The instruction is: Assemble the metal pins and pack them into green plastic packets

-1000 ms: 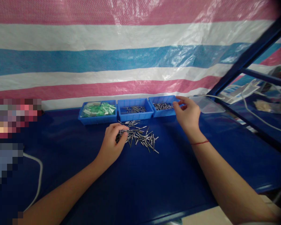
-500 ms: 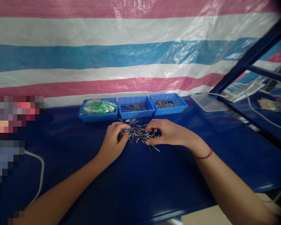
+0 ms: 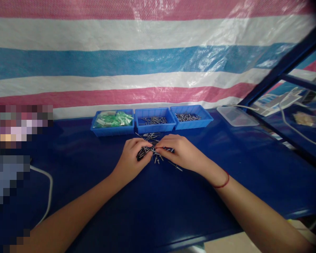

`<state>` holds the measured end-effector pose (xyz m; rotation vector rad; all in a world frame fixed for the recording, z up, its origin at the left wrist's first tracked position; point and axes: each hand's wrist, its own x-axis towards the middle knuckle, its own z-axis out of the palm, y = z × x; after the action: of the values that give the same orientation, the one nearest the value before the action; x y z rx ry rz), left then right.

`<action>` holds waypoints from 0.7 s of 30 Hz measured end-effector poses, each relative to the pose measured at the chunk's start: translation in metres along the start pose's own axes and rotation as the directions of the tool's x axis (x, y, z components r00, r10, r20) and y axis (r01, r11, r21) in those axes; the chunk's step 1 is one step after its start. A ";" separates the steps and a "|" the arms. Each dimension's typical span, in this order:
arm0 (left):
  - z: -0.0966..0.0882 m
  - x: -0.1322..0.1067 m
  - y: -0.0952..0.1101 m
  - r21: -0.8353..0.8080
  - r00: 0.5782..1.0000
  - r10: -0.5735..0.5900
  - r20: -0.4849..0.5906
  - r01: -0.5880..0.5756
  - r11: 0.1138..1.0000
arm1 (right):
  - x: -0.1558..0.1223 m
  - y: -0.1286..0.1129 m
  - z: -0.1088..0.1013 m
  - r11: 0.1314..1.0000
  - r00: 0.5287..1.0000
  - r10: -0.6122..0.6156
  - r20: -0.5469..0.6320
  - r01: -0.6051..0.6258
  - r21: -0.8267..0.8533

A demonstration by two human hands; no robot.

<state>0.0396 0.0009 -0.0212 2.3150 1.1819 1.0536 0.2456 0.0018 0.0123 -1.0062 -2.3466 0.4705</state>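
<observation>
A loose pile of thin metal blind rivets [image 3: 158, 159] lies on the blue tabletop in front of the bins. My left hand [image 3: 133, 154] is closed around a bunch of these rivets, whose dark ends show between thumb and fingers. Close beside it, my right hand [image 3: 177, 150] pinches at a rivet with thumb and fingertips, almost meeting the left fingertips. The right hand covers part of the pile. A single rivet [image 3: 177, 166] sticks out below the right hand.
Behind the pile stand three blue bins: a left bin [image 3: 113, 132] with green plastic packets, a middle bin [image 3: 158, 127] and a right bin [image 3: 196, 123], both holding rivets. A clear plastic lid [image 3: 237, 116] lies to their right. A white cable [image 3: 50, 184] runs at left.
My right hand has moved left to the left hand, and its spread fingers have closed into a pinch. The left hand stays around its bunch of rivets.
</observation>
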 end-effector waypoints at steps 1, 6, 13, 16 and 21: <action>0.001 0.000 -0.001 0.000 1.000 0.014 0.002 -0.014 1.000 | 0.000 -0.003 0.000 0.999 1.000 0.003 -0.021 -0.002 0.042; 0.002 -0.001 -0.003 -0.008 0.997 0.072 0.035 -0.072 0.997 | 0.001 -0.016 0.003 0.965 0.992 0.067 -0.108 -0.037 0.259; -0.002 -0.002 -0.001 -0.037 0.995 0.083 0.056 -0.081 0.996 | 0.001 -0.019 0.009 0.944 0.984 0.072 -0.164 -0.014 0.329; -0.002 -0.002 0.000 -0.041 0.995 0.089 0.038 -0.087 0.995 | 0.001 -0.020 0.011 0.955 0.977 0.063 -0.205 0.001 0.298; -0.001 -0.001 -0.001 -0.045 0.996 0.090 0.011 -0.090 0.995 | 0.001 -0.021 0.012 0.954 0.965 0.082 -0.250 -0.003 0.300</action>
<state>0.0376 0.0001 -0.0215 2.3565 1.0475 1.0830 0.2262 -0.0125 0.0133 -0.9150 -1.9541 0.6456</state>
